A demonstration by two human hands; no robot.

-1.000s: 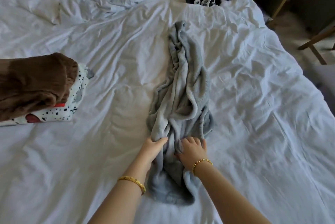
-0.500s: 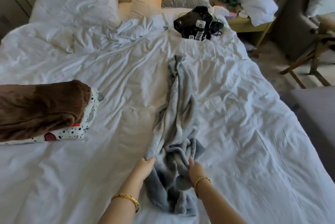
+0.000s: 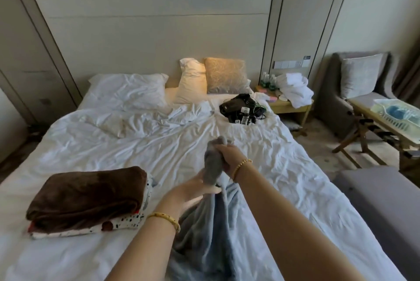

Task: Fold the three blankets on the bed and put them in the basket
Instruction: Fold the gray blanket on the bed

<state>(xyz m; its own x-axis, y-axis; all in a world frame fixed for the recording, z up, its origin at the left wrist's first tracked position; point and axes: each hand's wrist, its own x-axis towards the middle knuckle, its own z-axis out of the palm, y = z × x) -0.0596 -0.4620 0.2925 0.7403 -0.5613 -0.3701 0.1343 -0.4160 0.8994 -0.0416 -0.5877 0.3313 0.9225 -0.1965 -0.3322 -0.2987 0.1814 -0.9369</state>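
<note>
At the left of the bed (image 3: 95,255), a folded brown blanket (image 3: 87,196) is stacked on a folded white blanket with dark spots (image 3: 127,222), whose edge shows beneath and to the right of it. Both lie on the rumpled white sheet, apart from the hands.

Just right of the stack, the left hand (image 3: 193,189) is raised over the bed, a gold bracelet (image 3: 164,219) on its wrist; the grey blanket (image 3: 204,230) is gripped between its thumb and curled fingers. Above it and touching the same cloth, the right hand (image 3: 229,155) is closed tightly around a bunched end of the grey blanket, which sticks up past the knuckles. A beaded gold bracelet (image 3: 242,167) is worn on that wrist. The rest of the grey blanket hangs down between the two forearms, and its lower part is cut off by the bottom edge of the view.

Farther back, white pillows (image 3: 127,92) and a beige cushion (image 3: 227,75) are set against the headboard wall. A black bundle of devices and cables (image 3: 241,108) lies on the sheet near the right edge of the bed. Beside the bed, a nightstand (image 3: 288,105) carries bottles and a heap of white cloth (image 3: 294,88). At the far right, a white slatted basket (image 3: 397,113) rests on a wooden stand, in front of a grey armchair (image 3: 359,83). A grey bench (image 3: 384,208) runs along the bed's right side, between the bed and the stand.
</note>
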